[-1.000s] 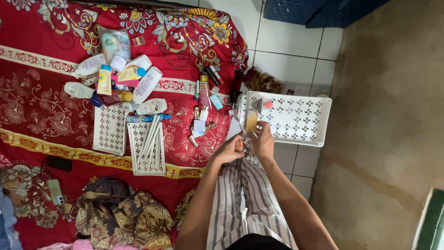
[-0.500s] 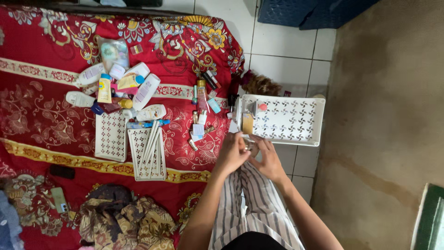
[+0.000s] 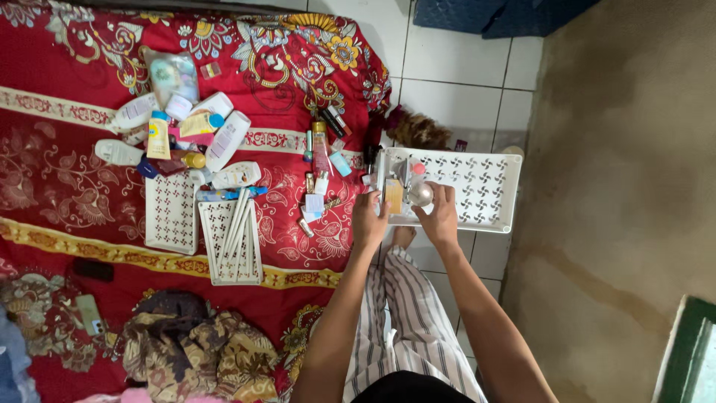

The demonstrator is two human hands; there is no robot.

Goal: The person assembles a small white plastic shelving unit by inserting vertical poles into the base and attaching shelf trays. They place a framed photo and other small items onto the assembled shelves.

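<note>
Nearest to the camera are the person's legs in striped trousers point(image 3: 418, 328), stretched over the white floor tiles point(image 3: 447, 89). At the lower left a crumpled patterned cloth point(image 3: 194, 354) lies on the red flowered bedspread point(image 3: 67, 186), and a dark phone point(image 3: 93, 269) lies a little beyond it.

Farther out, both arms reach to a white perforated tray point(image 3: 477, 186) that stands on the tiles just beside the edge of the bedspread. The left hand point(image 3: 371, 222) is closed on the near left rim of the tray. The right hand point(image 3: 438, 213) touches a small round silver-grey container point(image 3: 420, 194) in the tray with its fingertips; whether it really grips it I cannot tell. A small yellow box point(image 3: 394, 195) stands in the tray just beside this container, between the two hands.

On the bedspread, two flat white perforated panels point(image 3: 201, 224) lie side by side, with several white rods point(image 3: 237, 220) on top of one. Beyond them is a heap of tubes and bottles point(image 3: 183, 134).

One second ago both hands were joined in front of the tray, above the legs; now they are apart and at the tray.
</note>
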